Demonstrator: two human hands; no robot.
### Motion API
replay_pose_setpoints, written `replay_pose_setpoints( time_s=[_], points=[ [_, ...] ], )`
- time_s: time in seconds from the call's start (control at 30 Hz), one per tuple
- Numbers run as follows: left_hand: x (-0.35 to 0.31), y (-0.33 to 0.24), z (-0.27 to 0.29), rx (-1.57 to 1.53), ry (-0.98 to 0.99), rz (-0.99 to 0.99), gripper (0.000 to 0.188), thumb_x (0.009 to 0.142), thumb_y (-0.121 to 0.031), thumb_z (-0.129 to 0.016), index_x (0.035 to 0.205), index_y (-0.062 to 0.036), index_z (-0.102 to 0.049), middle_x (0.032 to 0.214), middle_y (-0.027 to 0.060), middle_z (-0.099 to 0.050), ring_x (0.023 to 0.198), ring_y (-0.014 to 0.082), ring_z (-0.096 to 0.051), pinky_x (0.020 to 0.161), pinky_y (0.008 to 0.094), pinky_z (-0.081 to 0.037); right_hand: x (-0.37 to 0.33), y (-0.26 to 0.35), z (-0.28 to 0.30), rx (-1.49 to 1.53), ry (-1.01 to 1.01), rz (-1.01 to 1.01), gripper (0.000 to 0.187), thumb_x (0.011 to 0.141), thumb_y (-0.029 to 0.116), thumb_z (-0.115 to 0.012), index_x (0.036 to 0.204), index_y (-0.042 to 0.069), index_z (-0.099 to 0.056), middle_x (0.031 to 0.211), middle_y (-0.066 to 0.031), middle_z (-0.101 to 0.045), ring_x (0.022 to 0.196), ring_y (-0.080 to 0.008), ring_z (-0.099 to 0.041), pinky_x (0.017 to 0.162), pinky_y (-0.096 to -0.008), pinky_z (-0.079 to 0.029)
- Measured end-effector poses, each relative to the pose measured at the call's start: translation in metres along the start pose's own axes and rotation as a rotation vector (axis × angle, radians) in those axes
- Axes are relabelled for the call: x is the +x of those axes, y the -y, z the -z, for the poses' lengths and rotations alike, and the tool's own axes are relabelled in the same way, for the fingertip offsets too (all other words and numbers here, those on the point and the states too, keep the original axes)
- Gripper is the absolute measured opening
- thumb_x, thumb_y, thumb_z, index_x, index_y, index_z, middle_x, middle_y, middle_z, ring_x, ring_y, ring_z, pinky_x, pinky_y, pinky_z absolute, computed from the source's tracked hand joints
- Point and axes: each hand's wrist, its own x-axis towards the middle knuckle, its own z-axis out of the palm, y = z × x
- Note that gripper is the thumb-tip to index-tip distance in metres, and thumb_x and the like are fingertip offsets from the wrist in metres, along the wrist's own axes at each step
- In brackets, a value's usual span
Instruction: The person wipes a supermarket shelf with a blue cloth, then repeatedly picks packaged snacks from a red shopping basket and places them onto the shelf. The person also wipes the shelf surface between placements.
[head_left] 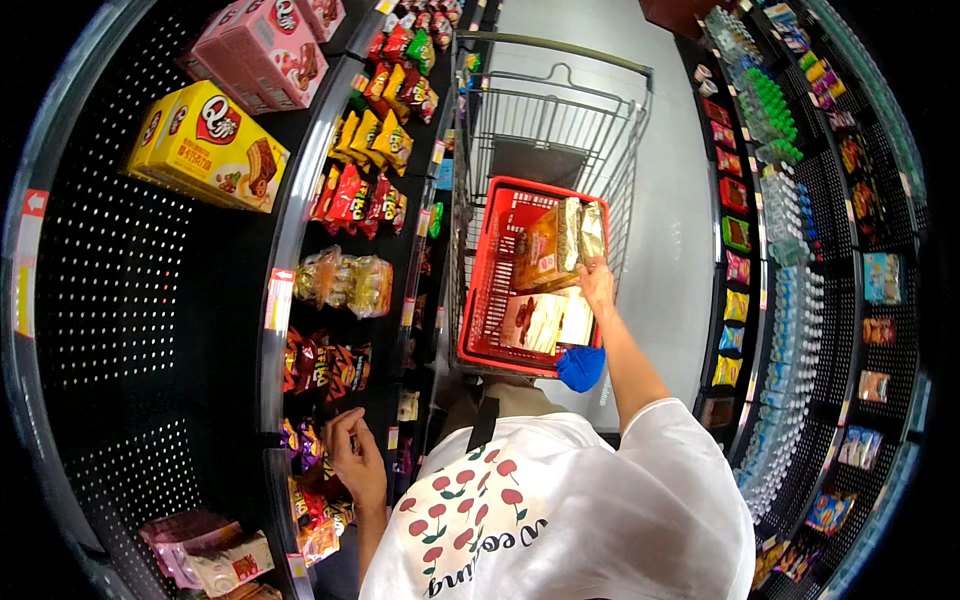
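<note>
My right hand (597,282) reaches forward over a red plastic basket (478,300) that sits in a metal shopping cart (560,110). It grips a shiny gold and orange snack packet (560,240), held upright above the basket. A flat brown and cream packet (540,322) lies inside the basket. My left hand (355,460) is low at the left shelf, its fingers bent against purple and dark snack bags (300,437). Whether it grips one of them I cannot tell.
Shelves (300,210) on my left carry red, yellow and orange snack bags and large yellow and pink boxes. The right-hand shelves (790,250) hold bottles and small packets. A blue bundle (581,368) hangs at the basket's near rim. Pale floor runs ahead beside the cart.
</note>
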Motion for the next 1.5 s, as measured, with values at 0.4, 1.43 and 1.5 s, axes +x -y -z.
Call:
replay_pose_setpoints(
  time_s=[0.4, 1.43, 1.5],
  points=[
    [-0.033, 0.003, -0.005, 0.021, -0.1, 0.19, 0.013, 0.096, 0.0, -0.06, 0.106, -0.0012, -0.068, 0.097, 0.0129, -0.068, 0.084, 0.0267, -0.064, 0.074, 0.0369, -0.05, 0.03, 0.017, -0.042, -0.145, 0.084, 0.364, 0.021, 0.088, 0.019, -0.065, 0.086, 0.0, -0.055, 0.069, -0.0234, -0.058, 0.064, -0.0386, -0.062, 0.063, -0.0497, -0.048],
    [-0.019, -0.015, -0.016, -0.326, 0.152, 0.158, 0.109, 0.073, -0.032, -0.092, 0.157, -0.0093, -0.025, 0.151, 0.0188, -0.044, 0.133, 0.0327, -0.053, 0.102, 0.0438, -0.051, -0.209, 0.447, 0.207, 0.429, 0.683, 1.005, 0.007, 0.097, 0.001, -0.06, 0.09, 0.0, -0.059, 0.103, -0.0088, -0.065, 0.087, -0.0112, -0.056, 0.077, -0.0249, -0.046],
    [-0.022, -0.017, -0.006, -0.286, 0.105, 0.14, 0.109, 0.073, -0.031, -0.092, 0.157, -0.0106, -0.025, 0.15, 0.0171, -0.042, 0.132, 0.0314, -0.053, 0.094, 0.0413, -0.057, -0.235, 0.465, 0.2, 0.525, 0.834, 0.993, 0.008, 0.097, 0.002, -0.061, 0.09, 0.0, -0.058, 0.103, -0.0097, -0.064, 0.09, -0.0115, -0.056, 0.079, -0.0249, -0.046]
  ],
)
